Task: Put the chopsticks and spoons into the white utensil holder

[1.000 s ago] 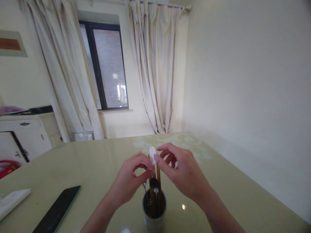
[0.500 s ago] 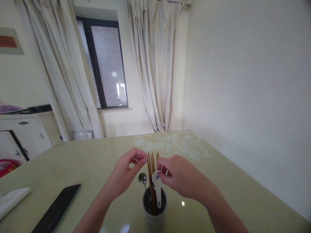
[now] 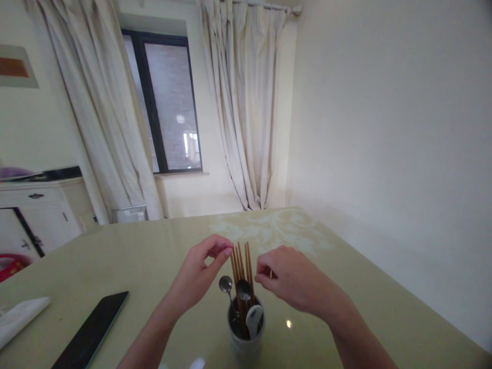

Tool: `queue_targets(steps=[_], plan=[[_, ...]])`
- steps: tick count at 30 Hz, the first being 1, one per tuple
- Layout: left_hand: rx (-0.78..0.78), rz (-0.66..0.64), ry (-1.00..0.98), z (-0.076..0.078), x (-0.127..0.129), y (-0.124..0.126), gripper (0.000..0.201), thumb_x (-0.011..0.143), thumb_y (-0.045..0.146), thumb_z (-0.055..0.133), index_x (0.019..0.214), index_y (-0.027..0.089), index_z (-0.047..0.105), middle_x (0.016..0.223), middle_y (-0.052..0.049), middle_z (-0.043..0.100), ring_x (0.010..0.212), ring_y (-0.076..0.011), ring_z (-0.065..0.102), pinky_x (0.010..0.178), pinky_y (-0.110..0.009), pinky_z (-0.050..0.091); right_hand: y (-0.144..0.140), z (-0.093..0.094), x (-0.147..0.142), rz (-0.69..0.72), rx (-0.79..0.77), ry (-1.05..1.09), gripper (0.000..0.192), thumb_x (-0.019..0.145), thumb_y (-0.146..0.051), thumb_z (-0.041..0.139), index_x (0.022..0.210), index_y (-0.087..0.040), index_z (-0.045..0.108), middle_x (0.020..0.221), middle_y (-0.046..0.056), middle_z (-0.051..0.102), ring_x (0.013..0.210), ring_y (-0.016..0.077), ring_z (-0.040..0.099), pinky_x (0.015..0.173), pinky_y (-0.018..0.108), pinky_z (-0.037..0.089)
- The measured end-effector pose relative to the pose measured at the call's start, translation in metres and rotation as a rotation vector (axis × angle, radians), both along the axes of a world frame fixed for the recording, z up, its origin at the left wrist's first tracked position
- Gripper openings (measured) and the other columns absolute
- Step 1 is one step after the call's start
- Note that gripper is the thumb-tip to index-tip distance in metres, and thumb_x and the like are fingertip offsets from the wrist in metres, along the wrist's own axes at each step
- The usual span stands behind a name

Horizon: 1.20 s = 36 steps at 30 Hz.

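A pale ceramic cup [image 3: 243, 344] stands on the table near its front edge. It holds several brown chopsticks [image 3: 241, 264], two metal spoons [image 3: 225, 283] and a white spoon [image 3: 253, 316] lying low inside it. My left hand [image 3: 200, 279] hovers just left of the chopstick tops, its index fingertip almost touching them and its thumb apart. My right hand [image 3: 290, 282] hangs just right of the chopsticks, above the cup. Its fingertips are curled together with nothing visible in them.
The glossy green table [image 3: 146, 256] carries a black phone [image 3: 92, 335] at the front left and a white folded cloth [image 3: 19, 318] at the left edge. A wall runs along the right. A white cabinet [image 3: 38, 215] and a curtained window [image 3: 171, 102] lie beyond.
One second ago both hands held the white spoon above the cup. My right hand lowered it in, then let go; it now rests inside. Both hands sit a little lower.
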<state>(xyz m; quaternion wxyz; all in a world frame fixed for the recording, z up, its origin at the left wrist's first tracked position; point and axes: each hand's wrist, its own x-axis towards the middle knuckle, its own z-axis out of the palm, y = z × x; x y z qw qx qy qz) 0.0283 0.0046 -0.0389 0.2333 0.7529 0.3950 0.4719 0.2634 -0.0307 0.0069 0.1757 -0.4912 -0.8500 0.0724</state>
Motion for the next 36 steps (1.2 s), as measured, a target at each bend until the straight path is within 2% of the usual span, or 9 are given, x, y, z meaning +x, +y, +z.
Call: queue_targets(steps=[6, 9, 11, 13, 15, 18, 22, 29, 36], plan=[[0.169, 0.058, -0.131, 0.007, 0.000, -0.008, 0.030, 0.106, 0.032, 0.041, 0.108, 0.022, 0.068, 0.079, 0.000, 0.065, 0.070, -0.0137, 0.061, 0.069, -0.026, 0.052, -0.021, 0.000, 0.010, -0.043, -0.081, 0.137, 0.029, 0.092, -0.049, 0.072, 0.084, -0.021, 0.074, 0.080, 0.002, 0.075, 0.072, 0.0200, 0.065, 0.065, 0.029, 0.041], [0.262, 0.113, -0.137, 0.004, -0.001, -0.004, 0.029, 0.099, 0.020, 0.041, 0.107, 0.023, 0.068, 0.090, -0.002, 0.067, 0.078, -0.0150, 0.062, 0.075, -0.028, 0.053, -0.026, -0.037, 0.008, -0.077, -0.135, 0.240, 0.053, 0.081, -0.062, 0.081, 0.113, -0.019, 0.075, 0.106, 0.009, 0.077, 0.090, 0.0278, 0.070, 0.080, 0.038, 0.050], [0.262, 0.172, -0.158, -0.006, -0.002, 0.002, 0.031, 0.090, 0.013, 0.043, 0.107, 0.023, 0.067, 0.099, -0.004, 0.068, 0.087, -0.0166, 0.063, 0.081, -0.030, 0.054, -0.027, -0.073, 0.003, -0.066, -0.184, 0.354, 0.095, 0.070, -0.060, 0.089, 0.148, -0.017, 0.055, 0.143, 0.018, 0.063, 0.115, 0.0333, 0.066, 0.101, 0.045, 0.049], [0.221, 0.244, -0.199, -0.026, -0.004, 0.008, 0.035, 0.083, 0.012, 0.044, 0.108, 0.023, 0.065, 0.105, -0.005, 0.068, 0.092, -0.0183, 0.063, 0.084, -0.032, 0.055, -0.027, -0.109, -0.004, -0.059, -0.252, 0.495, 0.128, 0.060, -0.054, 0.097, 0.164, -0.017, 0.031, 0.159, 0.022, 0.047, 0.132, 0.0362, 0.058, 0.113, 0.047, 0.043], [0.157, 0.331, -0.237, -0.056, -0.006, 0.012, 0.034, 0.081, 0.016, 0.045, 0.108, 0.022, 0.064, 0.106, -0.006, 0.069, 0.092, -0.0201, 0.064, 0.083, -0.034, 0.056, -0.026, -0.137, -0.013, -0.060, -0.326, 0.694, 0.141, 0.052, -0.044, 0.101, 0.166, -0.020, 0.021, 0.158, 0.020, 0.049, 0.137, 0.0356, 0.055, 0.114, 0.046, 0.043], [0.021, 0.439, -0.223, -0.111, -0.015, 0.015, 0.031, 0.081, 0.021, 0.046, 0.106, 0.021, 0.063, 0.104, -0.008, 0.071, 0.089, -0.0229, 0.067, 0.082, -0.039, 0.058, -0.025, -0.159, -0.025, 0.022, -0.321, 0.826, 0.107, 0.056, -0.024, 0.095, 0.150, -0.022, 0.044, 0.139, 0.012, 0.066, 0.126, 0.0335, 0.063, 0.109, 0.042, 0.047], [-0.129, 0.358, -0.076, -0.164, -0.029, 0.015, 0.029, 0.078, 0.025, 0.046, 0.095, 0.021, 0.069, 0.090, -0.008, 0.074, 0.086, -0.0266, 0.071, 0.079, -0.042, 0.059, -0.020, -0.161, -0.026, 0.097, -0.216, 0.814, 0.061, 0.066, -0.016, 0.082, 0.123, -0.020, 0.060, 0.116, 0.006, 0.074, 0.106, 0.0274, 0.069, 0.095, 0.035, 0.051], [-0.038, 0.241, 0.091, -0.171, -0.024, 0.010, 0.030, 0.082, 0.016, 0.043, 0.092, 0.022, 0.071, 0.089, -0.007, 0.073, 0.086, -0.0241, 0.069, 0.083, -0.039, 0.057, 0.032, -0.175, 0.014, -0.084, -0.084, 0.791, 0.055, 0.077, -0.033, 0.080, 0.124, -0.019, 0.056, 0.121, 0.010, 0.073, 0.108, 0.0277, 0.069, 0.097, 0.039, 0.052], [-0.034, 0.207, 0.177, -0.177, -0.020, 0.007, 0.031, 0.085, 0.013, 0.041, 0.094, 0.020, 0.070, 0.091, -0.008, 0.071, 0.088, -0.0223, 0.067, 0.085, -0.036, 0.054, 0.101, -0.192, 0.070, -0.411, 0.130, 0.828, 0.056, 0.072, -0.048, 0.077, 0.115, -0.020, 0.056, 0.110, 0.013, 0.075, 0.098, 0.0352, 0.072, 0.089, 0.050, 0.056]])
